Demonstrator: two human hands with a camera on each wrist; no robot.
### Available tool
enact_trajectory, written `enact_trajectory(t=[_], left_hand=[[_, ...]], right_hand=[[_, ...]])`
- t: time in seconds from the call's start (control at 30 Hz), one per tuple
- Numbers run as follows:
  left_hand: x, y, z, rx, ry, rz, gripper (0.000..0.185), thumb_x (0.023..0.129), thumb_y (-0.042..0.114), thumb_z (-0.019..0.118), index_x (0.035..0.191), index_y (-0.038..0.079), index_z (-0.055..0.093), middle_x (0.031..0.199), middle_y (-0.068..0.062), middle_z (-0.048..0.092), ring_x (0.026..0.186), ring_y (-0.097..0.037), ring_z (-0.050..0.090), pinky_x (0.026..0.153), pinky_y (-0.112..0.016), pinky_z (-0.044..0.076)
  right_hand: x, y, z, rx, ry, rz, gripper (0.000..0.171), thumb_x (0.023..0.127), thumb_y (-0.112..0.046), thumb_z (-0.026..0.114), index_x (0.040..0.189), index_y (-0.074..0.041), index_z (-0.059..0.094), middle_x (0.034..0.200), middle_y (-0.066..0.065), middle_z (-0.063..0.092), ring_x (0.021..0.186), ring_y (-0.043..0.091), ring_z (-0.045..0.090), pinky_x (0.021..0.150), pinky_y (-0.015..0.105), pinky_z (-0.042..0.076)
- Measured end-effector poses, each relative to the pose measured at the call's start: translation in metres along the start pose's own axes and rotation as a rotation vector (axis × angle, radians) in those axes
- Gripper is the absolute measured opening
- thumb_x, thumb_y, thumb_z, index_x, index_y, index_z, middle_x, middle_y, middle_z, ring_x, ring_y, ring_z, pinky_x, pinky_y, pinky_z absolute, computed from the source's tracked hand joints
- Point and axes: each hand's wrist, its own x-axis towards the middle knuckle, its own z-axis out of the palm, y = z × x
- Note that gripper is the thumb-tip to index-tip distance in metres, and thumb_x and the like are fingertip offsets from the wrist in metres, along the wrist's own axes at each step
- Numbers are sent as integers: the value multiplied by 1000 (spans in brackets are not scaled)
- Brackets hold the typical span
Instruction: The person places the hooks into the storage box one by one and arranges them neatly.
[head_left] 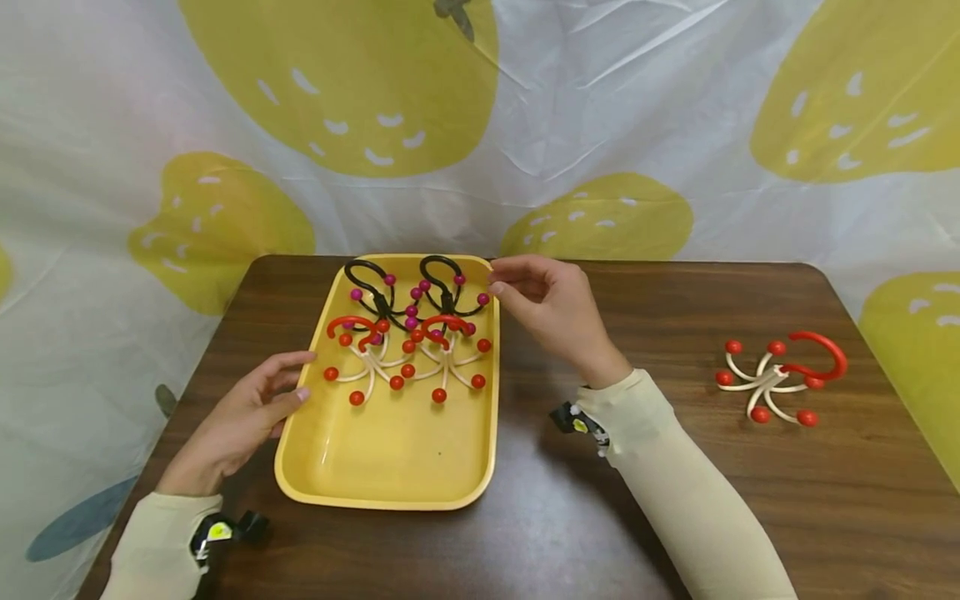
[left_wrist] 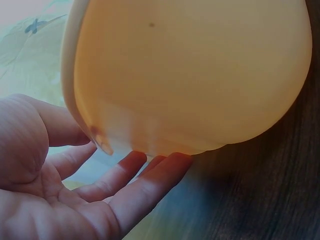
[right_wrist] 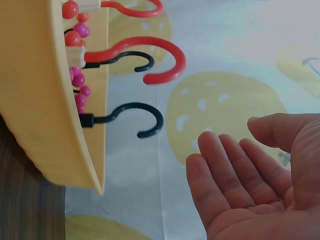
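A yellow tray (head_left: 390, 450) holds two black hanger hooks (head_left: 381, 304) with several magenta-tipped prongs and two white hanger hooks (head_left: 367, 360) with red hooks and red ball tips. At the tray's left side, my left hand (head_left: 247, 412) grips the rim; the left wrist view shows the thumb (left_wrist: 102, 142) over the edge and the fingers against the outer wall. My right hand (head_left: 558, 312) is by the far right corner. In the right wrist view its fingers (right_wrist: 225, 172) are extended, holding nothing, with a gap between them and the tray.
Another white hanger hook (head_left: 768, 379) with a red hook lies on the right of the brown wooden table (head_left: 637, 333). Behind the table hangs a white curtain (head_left: 555, 100) printed with yellow fruit. Black wrist cameras (head_left: 581, 423) are strapped over both sleeves.
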Motion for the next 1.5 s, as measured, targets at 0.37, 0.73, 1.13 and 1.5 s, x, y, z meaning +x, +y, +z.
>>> enact_trajectory(t=[0.37, 0.73, 1.13, 1.5], left_hand=[[0, 0, -1, -12, -6, 1, 59, 109, 13, 58, 162, 9, 32, 149, -34, 46, 101, -20, 74, 75, -43, 66], [-2, 1, 0, -1, 3, -9, 59, 109, 12, 58, 163, 9, 32, 150, -34, 46, 100, -20, 74, 74, -42, 66], [0, 2, 0, -17, -9, 0, 59, 110, 12, 57, 163, 8, 31, 151, -34, 45, 100, -18, 74, 75, -42, 66], [-1, 2, 0, 2, -1, -4, 60, 109, 15, 59, 163, 9, 31, 148, -33, 47, 97, -17, 73, 73, -40, 65]], right_hand=[[-11, 2, -33, -18, 65, 33, 26, 96, -13, 78, 120, -3, 77, 110, 13, 80, 90, 4, 76, 79, 19, 61], [-27, 0, -71, -31, 144, 3, 27, 97, -9, 76, 121, 1, 75, 106, 7, 82, 93, 6, 78, 82, 18, 60], [-44, -3, -107, -17, 221, 8, 26, 96, -3, 74, 122, -2, 76, 105, -8, 81, 96, 5, 78, 85, 16, 59], [-75, -2, -138, -107, 296, 36, 30, 96, -2, 75, 126, 1, 73, 110, -4, 81, 100, 7, 77, 84, 14, 59]])
